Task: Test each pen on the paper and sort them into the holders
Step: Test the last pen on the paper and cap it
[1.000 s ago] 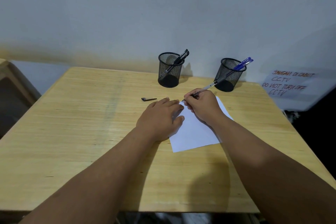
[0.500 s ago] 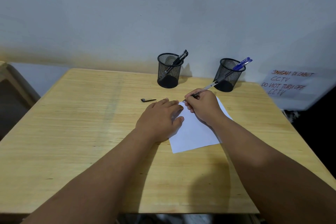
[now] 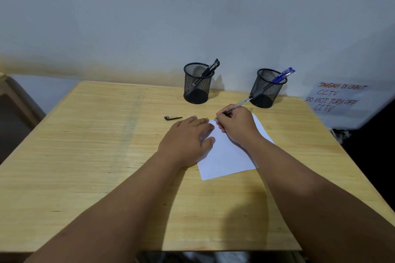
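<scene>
paper (image 3: 226, 151) on table (image 3: 85, 156) | L hand (image 3: 188, 141) laid flat on its L edge, fingers spread | R hand (image 3: 237, 124) clamped on pen (image 3: 241, 103), tip at paper's far corner | pen cap (image 3: 172, 118) beyond paper, L | 2 mesh holders (image 3: 197, 83) (image 3: 267, 88) w/ pens, beyond paper

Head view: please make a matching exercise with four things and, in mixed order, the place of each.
Things:
1. pen cap
2. clear pen
3. blue pens
4. black pens

Places:
A. in the right holder
B. in the left holder
C. lying on the table
D. in the right hand, tip on the paper

Pairs: 1-C, 2-D, 3-A, 4-B
</scene>
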